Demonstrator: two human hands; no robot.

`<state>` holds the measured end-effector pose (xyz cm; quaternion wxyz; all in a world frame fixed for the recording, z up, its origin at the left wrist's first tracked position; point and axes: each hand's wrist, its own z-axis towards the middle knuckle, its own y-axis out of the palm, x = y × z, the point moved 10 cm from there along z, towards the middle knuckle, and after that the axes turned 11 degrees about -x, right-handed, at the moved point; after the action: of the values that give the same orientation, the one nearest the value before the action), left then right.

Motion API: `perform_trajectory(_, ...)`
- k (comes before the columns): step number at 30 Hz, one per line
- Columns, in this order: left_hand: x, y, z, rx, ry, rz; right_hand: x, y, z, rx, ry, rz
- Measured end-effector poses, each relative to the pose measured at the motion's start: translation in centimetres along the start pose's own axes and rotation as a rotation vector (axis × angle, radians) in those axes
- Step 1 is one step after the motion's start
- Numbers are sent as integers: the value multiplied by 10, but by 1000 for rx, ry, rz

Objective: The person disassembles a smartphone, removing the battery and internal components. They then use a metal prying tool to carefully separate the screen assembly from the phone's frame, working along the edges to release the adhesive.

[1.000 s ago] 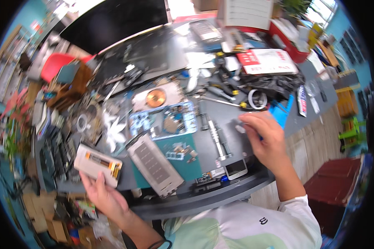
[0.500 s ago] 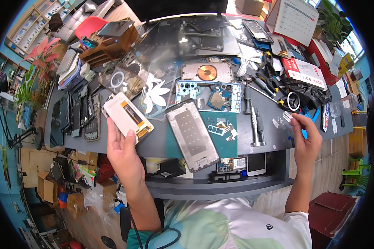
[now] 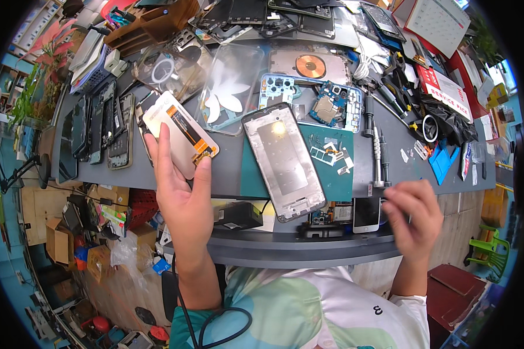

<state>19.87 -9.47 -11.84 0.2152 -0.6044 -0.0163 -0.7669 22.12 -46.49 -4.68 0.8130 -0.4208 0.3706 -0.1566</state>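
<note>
A hand could pass over the bare counter (image 3: 227, 170) just left of the middle, between the left hand (image 3: 183, 195) and a gray phone frame (image 3: 282, 166). Farther right, long thin metal tools (image 3: 378, 157) get in the way.

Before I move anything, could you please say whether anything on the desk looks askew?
Yes: the phone frame lies slanted, odd on the straight mat, its near end jutting past the desk, over the open drawer.
</note>
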Motion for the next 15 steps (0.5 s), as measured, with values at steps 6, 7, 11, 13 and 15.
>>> perform_trajectory(6,6,10,8,-106,15,107,-61,47,29,-153,-378,-48)
perform_trajectory(7,4,11,10,-134,8,131,-68,53,33,-161,-413,-49)
perform_trajectory(11,2,17,15,-157,-22,230,-85,74,39,-158,-514,-41)
perform_trajectory(13,4,18,17,-137,-33,247,-87,84,39,-140,-538,-53)
perform_trajectory(15,10,17,18,-114,-29,337,-89,87,46,-171,-507,-26)
